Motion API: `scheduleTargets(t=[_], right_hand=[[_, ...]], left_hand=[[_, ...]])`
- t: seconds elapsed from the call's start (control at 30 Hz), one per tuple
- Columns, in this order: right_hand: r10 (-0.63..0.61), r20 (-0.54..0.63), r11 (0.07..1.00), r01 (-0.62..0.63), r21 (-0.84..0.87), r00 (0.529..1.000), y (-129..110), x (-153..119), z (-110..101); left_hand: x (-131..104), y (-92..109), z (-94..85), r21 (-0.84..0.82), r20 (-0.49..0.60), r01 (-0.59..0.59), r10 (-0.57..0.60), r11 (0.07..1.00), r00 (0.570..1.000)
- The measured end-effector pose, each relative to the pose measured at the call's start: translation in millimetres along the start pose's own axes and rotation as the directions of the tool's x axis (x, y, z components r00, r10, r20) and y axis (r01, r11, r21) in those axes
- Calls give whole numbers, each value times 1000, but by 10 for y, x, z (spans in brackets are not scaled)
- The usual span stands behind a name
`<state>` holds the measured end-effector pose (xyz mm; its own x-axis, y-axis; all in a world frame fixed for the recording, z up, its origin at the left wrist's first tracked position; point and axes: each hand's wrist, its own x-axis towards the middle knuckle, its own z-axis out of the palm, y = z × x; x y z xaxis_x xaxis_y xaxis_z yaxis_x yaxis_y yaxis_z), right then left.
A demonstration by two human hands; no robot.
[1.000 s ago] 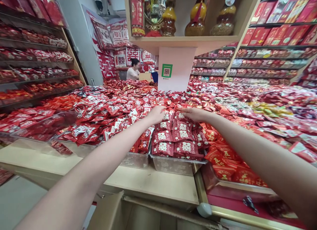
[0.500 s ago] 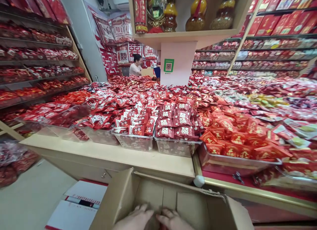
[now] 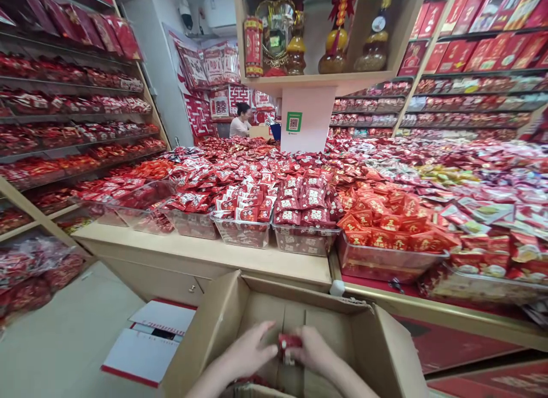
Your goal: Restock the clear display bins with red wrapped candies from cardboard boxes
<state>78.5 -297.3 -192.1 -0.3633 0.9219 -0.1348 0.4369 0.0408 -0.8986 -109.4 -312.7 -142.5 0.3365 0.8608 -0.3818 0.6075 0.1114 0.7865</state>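
Note:
Both hands are inside an open cardboard box [image 3: 396, 352] at the bottom of the view. My right hand [image 3: 314, 348] grips a small dark red packet [image 3: 287, 345] with white marks. Just left of that packet, my left hand [image 3: 252, 348] has its thumb and fingers apart and holds nothing. More red packets [image 3: 257, 380] show low in the box, partly hidden by my left forearm. Beyond the box, clear bins [image 3: 306, 242] of red packets line the counter's front edge, one heaped with dark red packets [image 3: 314, 198] bearing white characters.
A pale counter ledge [image 3: 205, 252] runs behind the box. White and red cartons [image 3: 141, 355] lie on the floor at left, near bagged packets [image 3: 38, 266]. Shelves stand on both sides. A person [image 3: 240, 123] sits at the back, and a display cabinet [image 3: 317, 81] hangs overhead.
My hands have risen from the box's bottom and show more fully. A red packet is now visible in my right hand. The view has shifted, with the counter and bins slightly higher.

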Motion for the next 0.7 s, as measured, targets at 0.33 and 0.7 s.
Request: scheduleTargets(t=[0.33,0.7], right_hand=[[39,-220,783,106,613,975,-938,-218,-751],[71,-433,700,264,663,899,-999,-233,-729]], left_hand=[[97,1040,10,-693,-95,-158,129,704,987],[30,1170,54,-815,-194,-183,38,549,980]])
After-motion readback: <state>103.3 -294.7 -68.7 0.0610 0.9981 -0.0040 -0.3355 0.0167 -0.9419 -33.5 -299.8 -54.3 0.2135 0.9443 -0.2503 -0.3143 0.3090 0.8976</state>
